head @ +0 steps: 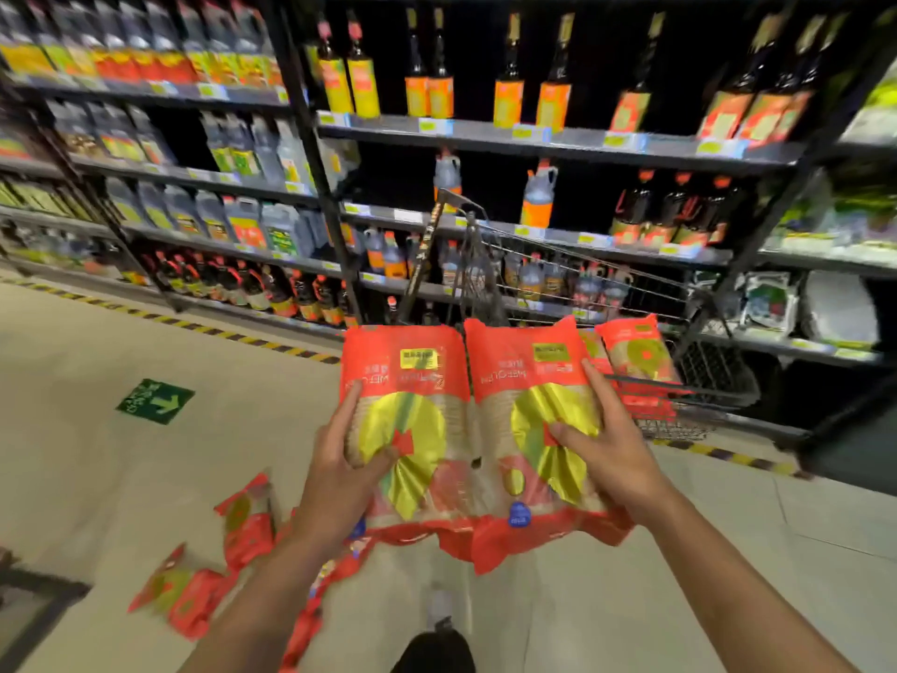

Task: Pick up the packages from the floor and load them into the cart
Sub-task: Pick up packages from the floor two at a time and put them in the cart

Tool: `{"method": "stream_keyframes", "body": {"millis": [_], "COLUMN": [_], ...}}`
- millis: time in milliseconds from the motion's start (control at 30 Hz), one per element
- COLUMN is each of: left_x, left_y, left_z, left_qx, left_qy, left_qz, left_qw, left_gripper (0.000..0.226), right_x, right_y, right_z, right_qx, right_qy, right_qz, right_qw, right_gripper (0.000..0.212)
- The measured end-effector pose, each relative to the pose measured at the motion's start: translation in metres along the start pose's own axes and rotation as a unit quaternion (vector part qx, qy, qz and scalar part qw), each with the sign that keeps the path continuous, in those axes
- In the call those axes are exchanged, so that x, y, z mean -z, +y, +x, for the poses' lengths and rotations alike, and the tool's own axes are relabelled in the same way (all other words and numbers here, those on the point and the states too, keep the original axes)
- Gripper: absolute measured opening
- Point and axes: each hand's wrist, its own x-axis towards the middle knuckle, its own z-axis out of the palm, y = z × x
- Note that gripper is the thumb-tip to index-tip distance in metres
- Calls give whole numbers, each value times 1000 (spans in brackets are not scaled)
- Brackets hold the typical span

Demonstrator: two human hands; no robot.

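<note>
I hold two red packages with gold fan prints side by side at chest height. My left hand (347,446) grips the left package (403,376) from its left edge, thumb on the front. My right hand (604,442) grips the right package (524,366), fingers spread over its front. Just beyond them stands the wire cart (699,381), with a matching red package (640,354) lying in it. Several more red packages (191,592) lie scattered on the floor at lower left, another (245,519) beside my left forearm.
Dark store shelving (558,140) full of bottles and jugs runs behind the cart. A yellow-black hazard strip (194,325) marks the floor along the shelves. A green arrow sticker (155,400) is on the pale floor to the left. My shoe (434,650) shows at bottom centre.
</note>
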Motion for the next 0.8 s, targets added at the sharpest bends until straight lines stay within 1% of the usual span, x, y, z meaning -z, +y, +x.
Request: {"method": "stream_keyframes", "body": {"millis": [167, 300, 433, 567, 633, 700, 800], "left_x": [-91, -155, -220, -276, -305, -336, -382], "left_y": [25, 37, 49, 49, 47, 42, 28], "left_z": [99, 172, 231, 272, 291, 309, 333], "left_qx": [-42, -46, -44, -6, 20, 35, 69], "left_qy": [-56, -97, -118, -145, -148, -154, -157], "left_qz": [8, -14, -3, -12, -32, -46, -53], "left_qw": [998, 994, 992, 989, 988, 986, 984], "left_gripper": [86, 86, 85, 92, 96, 91, 85], "right_x": [64, 111, 155, 205, 230, 252, 281], "right_y": [12, 20, 37, 65, 83, 103, 139], "right_z": [75, 135, 182, 220, 244, 270, 317], "right_qx": [-20, -42, -58, -80, -91, -101, -112], "right_qy": [47, 89, 127, 157, 157, 151, 115], "right_qz": [-18, -36, -32, -32, -33, -29, 2], "right_qw": [999, 994, 990, 984, 983, 983, 987], "right_gripper": [89, 92, 90, 91, 91, 90, 89]}}
